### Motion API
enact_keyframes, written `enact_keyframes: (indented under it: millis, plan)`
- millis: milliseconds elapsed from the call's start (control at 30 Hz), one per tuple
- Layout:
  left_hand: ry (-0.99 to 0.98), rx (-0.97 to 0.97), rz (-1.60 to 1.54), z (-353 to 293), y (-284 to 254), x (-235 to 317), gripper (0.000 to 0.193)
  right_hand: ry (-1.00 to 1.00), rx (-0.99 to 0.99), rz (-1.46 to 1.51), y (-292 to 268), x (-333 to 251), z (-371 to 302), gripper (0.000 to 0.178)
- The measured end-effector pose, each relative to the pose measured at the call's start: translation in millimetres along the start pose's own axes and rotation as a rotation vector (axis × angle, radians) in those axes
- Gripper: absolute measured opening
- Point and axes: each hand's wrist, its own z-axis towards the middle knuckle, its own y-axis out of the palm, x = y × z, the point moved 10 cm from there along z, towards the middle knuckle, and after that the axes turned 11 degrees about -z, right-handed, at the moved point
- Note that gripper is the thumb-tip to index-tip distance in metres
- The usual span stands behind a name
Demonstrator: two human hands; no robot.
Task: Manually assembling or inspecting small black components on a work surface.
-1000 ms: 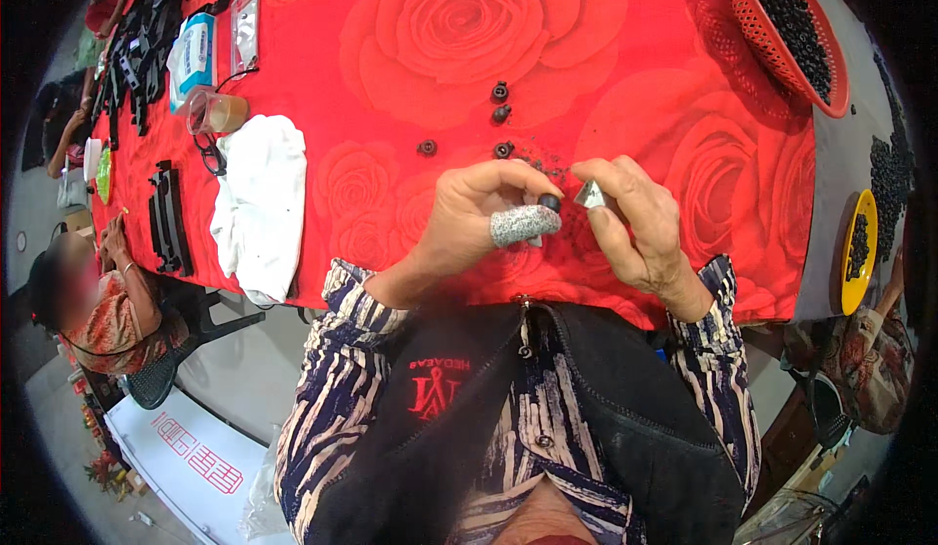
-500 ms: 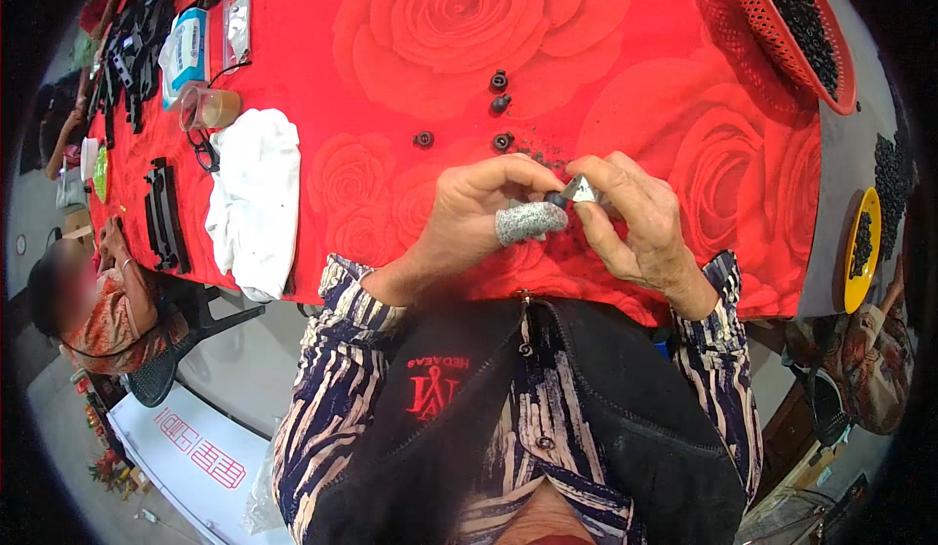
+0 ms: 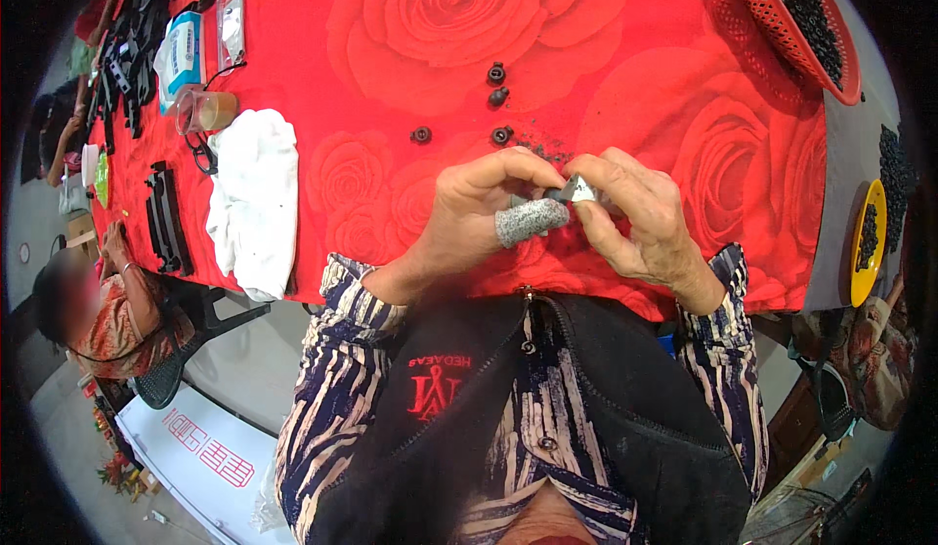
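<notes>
So the left hand (image 3: 469,198) has a small black part (image 3: 554,194) pinched at its fingertips, with a speckled grey sleeve (image 3: 531,222) over the thumb. The right hand (image 3: 640,218) is clamped on a shiny silver metal piece (image 3: 580,189), angled in toward that part. Hands are close together, tips almost meeting; the metal looks to be up against the part, but the fingers cover the exact spot, so I can't tell for sure.

All this is held up over the near side of a red rose-print tablecloth (image 3: 645,57). Just beyond the hands there are 4 loose black parts: 3 in a rough column (image 3: 498,97) and 1 off to the left (image 3: 421,135). Dark crumbs (image 3: 542,149) are scattered near the fingers.

Off to the left: a crumpled white cloth (image 3: 252,203), a clear cup of brownish liquid (image 3: 210,111), a blue-and-white packet (image 3: 181,52) and some long black strips (image 3: 166,218). Far right, a red perforated basket (image 3: 760,13) full of small black pieces, plus a yellow plate (image 3: 864,283) holding more.
</notes>
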Motion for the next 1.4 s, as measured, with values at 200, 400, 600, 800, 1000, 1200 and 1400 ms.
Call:
enact_keyframes:
  millis: [200, 400, 600, 800, 1000, 1200, 1400]
  plan:
    - [0.05, -0.009, 0.116, -1.6, 0.3, 3.4, 0.024, 0.008, 0.007, -0.008, 0.0, 2.1, -0.5, 0.029]
    - [0.015, 0.02, 0.025, -0.9, 0.3, 1.4, 0.024, -0.035, -0.006, -0.032, 1.0, -0.1, -1.2, 0.025]
    - [0.017, 0.005, 0.06, -0.6, -1.0, 0.4, 0.026, -0.015, 0.011, -0.033, -1.0, 1.3, -0.3, 0.024]
    - [0.19, 0.018, 0.342, -1.1, 0.2, 16.1, 0.026, 0.065, 0.048, 0.019, -6.1, 6.4, 2.6, 0.022]
    - [0.273, 0.012, 0.366, -1.7, -0.6, 19.9, 0.026, 0.103, 0.042, 0.009, -5.9, 9.1, 2.2, 0.021]
    - [0.256, 0.051, 0.366, -2.5, -3.3, 19.4, 0.026, 0.043, 0.03, -0.015, -3.5, 6.0, 0.4, 0.023]
    - [0.253, 0.059, 0.389, -1.8, -4.2, 18.3, 0.026, 0.005, 0.01, -0.049, -2.0, 2.8, 1.0, 0.024]
